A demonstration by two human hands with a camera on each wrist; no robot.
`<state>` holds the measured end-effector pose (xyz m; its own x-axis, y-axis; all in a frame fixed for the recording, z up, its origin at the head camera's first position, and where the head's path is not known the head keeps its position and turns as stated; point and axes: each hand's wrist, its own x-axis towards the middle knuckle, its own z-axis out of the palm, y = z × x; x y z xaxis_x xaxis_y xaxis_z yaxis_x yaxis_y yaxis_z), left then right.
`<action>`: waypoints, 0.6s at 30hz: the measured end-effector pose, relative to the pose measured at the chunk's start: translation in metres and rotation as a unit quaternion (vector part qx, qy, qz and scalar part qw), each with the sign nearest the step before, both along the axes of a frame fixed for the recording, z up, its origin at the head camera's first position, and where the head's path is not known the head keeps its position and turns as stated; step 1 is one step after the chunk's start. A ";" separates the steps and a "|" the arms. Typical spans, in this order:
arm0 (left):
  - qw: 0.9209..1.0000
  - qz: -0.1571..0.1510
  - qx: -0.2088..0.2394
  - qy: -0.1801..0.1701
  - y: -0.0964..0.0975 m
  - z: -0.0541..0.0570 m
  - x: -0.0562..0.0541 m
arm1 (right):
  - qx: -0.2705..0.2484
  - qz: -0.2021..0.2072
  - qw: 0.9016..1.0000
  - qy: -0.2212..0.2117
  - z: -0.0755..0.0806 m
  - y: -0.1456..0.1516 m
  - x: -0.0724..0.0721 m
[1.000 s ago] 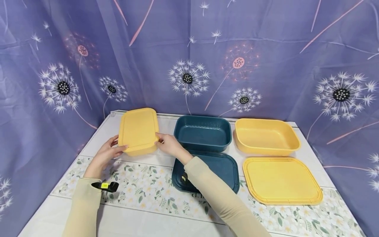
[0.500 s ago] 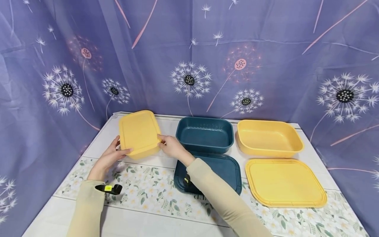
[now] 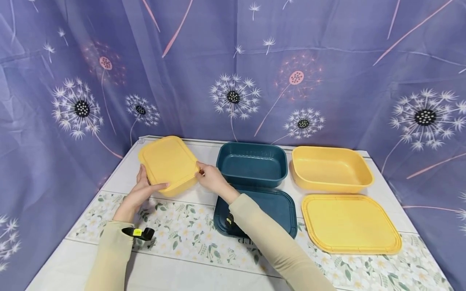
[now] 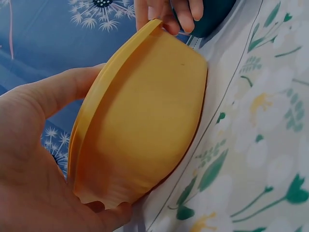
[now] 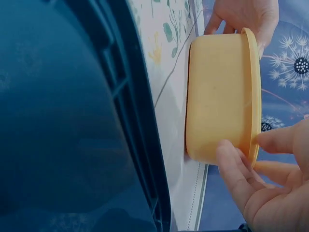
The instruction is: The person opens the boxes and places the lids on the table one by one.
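Note:
A yellow lidded food container [image 3: 169, 163] sits at the table's back left, turned at an angle. My left hand [image 3: 140, 194] grips its near left corner, the thumb lying across the lid [image 3: 167, 157] and the fingers round the side. At the right corner my right hand [image 3: 212, 178] pinches the lid's rim between thumb and fingers. In the left wrist view the container's side wall [image 4: 145, 106] shows below the overhanging rim. The right wrist view has right fingertips [image 5: 227, 150] against the wall, with the thumb at the lid's edge. The lid covers whatever is inside.
Right of the hands stands an uncovered dark blue container [image 3: 253, 161], its blue lid [image 3: 271, 206] lying in front, partly under the right forearm. Farther right are an uncovered yellow container [image 3: 331, 167] and a flat yellow lid [image 3: 351, 224]. A purple curtain [image 3: 233, 52] hangs behind the table.
The lidded container has turned counterclockwise, its far end swinging left. Both hands keep their hold on its corners, the left hand shifting slightly right. The other containers and lids stay put.

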<state>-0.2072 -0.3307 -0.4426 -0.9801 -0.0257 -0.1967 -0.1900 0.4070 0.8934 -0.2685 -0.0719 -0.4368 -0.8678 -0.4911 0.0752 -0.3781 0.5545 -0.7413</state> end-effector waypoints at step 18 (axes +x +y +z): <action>0.999 0.028 0.031 0.001 -0.002 0.003 0.001 | -0.124 -0.021 0.978 -0.166 0.001 -0.007 0.001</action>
<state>-0.2066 -0.3323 -0.4398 -0.9777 -0.0686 -0.1983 -0.2098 0.3395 0.9169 -0.2672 -0.0784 -0.4358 -0.8841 -0.4561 -0.1012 -0.0745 0.3514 -0.9333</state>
